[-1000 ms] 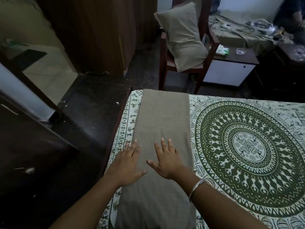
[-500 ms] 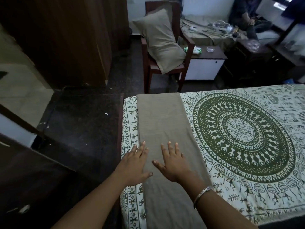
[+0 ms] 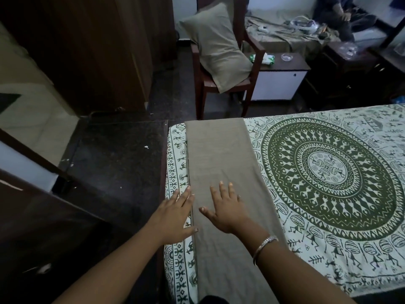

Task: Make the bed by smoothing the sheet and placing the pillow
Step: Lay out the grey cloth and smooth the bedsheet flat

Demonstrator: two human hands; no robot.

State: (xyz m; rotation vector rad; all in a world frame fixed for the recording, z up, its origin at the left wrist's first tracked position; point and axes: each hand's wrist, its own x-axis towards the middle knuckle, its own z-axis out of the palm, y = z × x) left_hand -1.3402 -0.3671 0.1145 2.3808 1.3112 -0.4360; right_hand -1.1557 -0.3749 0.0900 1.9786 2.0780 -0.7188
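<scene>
Two hands: both palm-down, flat at the bed's left side.
Left hand (image 3: 175, 218): fingers straight, close together, along the left edge of the grey cloth (image 3: 217, 154).
Right hand (image 3: 225, 209): fingers slightly spread on the grey cloth.
Sheet (image 3: 328, 172): green-printed, smooth beneath the cloth.
Pillow (image 3: 214, 44): propped on the chair (image 3: 254, 47) beyond the bed.

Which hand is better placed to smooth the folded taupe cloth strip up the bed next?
Right, probably. The right hand lies flat on the middle of the folded taupe cloth strip; the left hand sits at its left edge, mostly over the green-and-white printed sheet.
</scene>
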